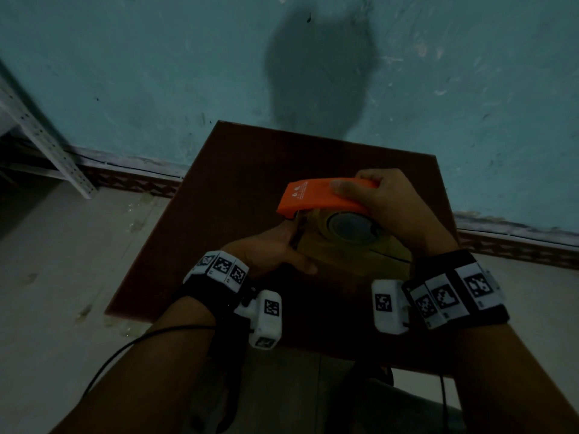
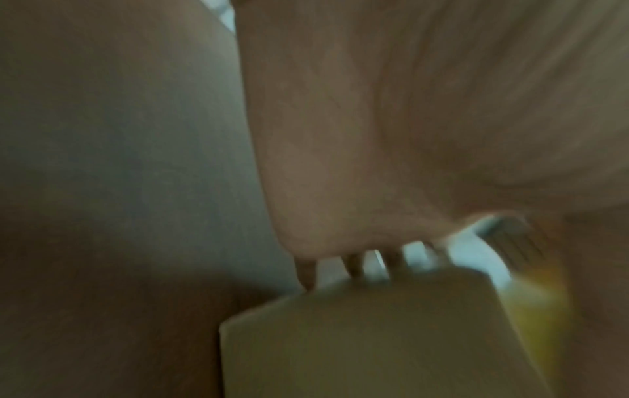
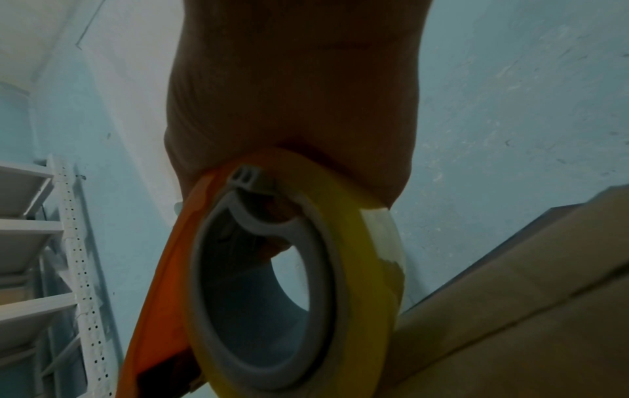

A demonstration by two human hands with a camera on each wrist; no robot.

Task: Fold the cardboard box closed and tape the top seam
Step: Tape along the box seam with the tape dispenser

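Note:
A small cardboard box point(image 1: 360, 256) sits near the front of a dark red-brown table point(image 1: 238, 170), flaps down, its top seam showing as a dark line. My right hand point(image 1: 387, 202) grips an orange tape dispenser point(image 1: 322, 195) from above. It holds the yellow tape roll point(image 1: 351, 228) tilted over the box top. My left hand point(image 1: 269, 249) clasps the box's left side, thumb along the near edge and fingers up by the dispenser's front. The left wrist view is blurred and shows the box point(image 2: 357, 336) under my palm. The right wrist view shows the roll point(image 3: 371, 269) beside the box point(image 3: 527, 309).
The table stands against a pale blue-green wall point(image 1: 156, 73). A white perforated metal shelf rack point(image 1: 40, 133) stands at the far left on a light floor point(image 1: 62, 261). A black cable point(image 1: 125, 349) runs along my left forearm.

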